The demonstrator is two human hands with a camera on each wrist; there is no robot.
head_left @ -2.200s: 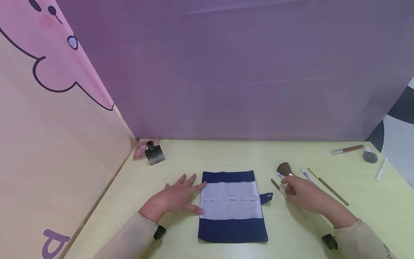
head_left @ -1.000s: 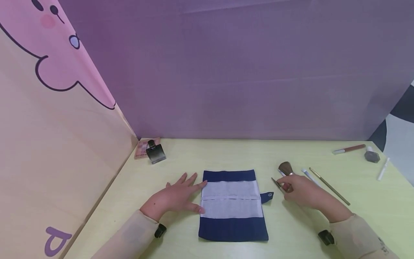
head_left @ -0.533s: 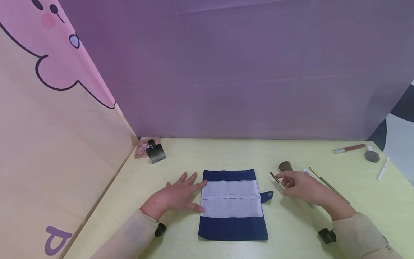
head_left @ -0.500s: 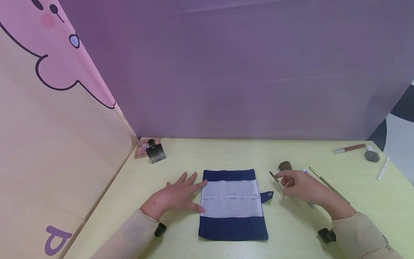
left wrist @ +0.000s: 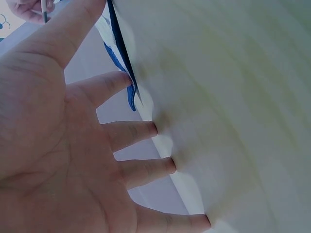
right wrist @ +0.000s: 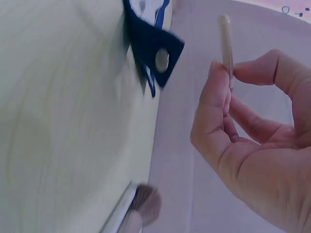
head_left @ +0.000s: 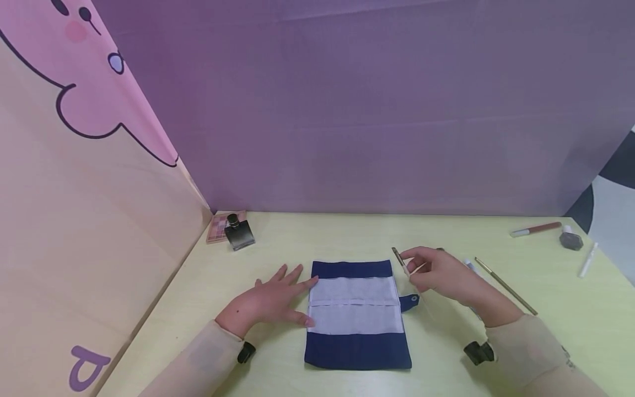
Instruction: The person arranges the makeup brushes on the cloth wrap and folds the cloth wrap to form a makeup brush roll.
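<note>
We are facing a purple backdrop (head_left: 372, 110) rising behind the pale table (head_left: 322, 237). On it, a navy-and-lavender fabric brush roll (head_left: 356, 321) is lying unfolded, its snap tab (head_left: 409, 302) pointing right. We are spreading our left hand (head_left: 268, 302) flat-fingered, thumb and index fingertip touching the roll's left edge. We are bending the fingers of our right hand (head_left: 444, 274) near the roll's upper right corner. At far left, a pink makeup palette (head_left: 215, 229) is lying partly hidden by a dark perfume bottle (head_left: 240, 237). Right of our right hand, a slender gold-handled brush (head_left: 506, 286) is lying diagonally. Between right thumb and fingertips, we are pinching a slim makeup brush (head_left: 399, 259), tilted and raised above the table.
</note>
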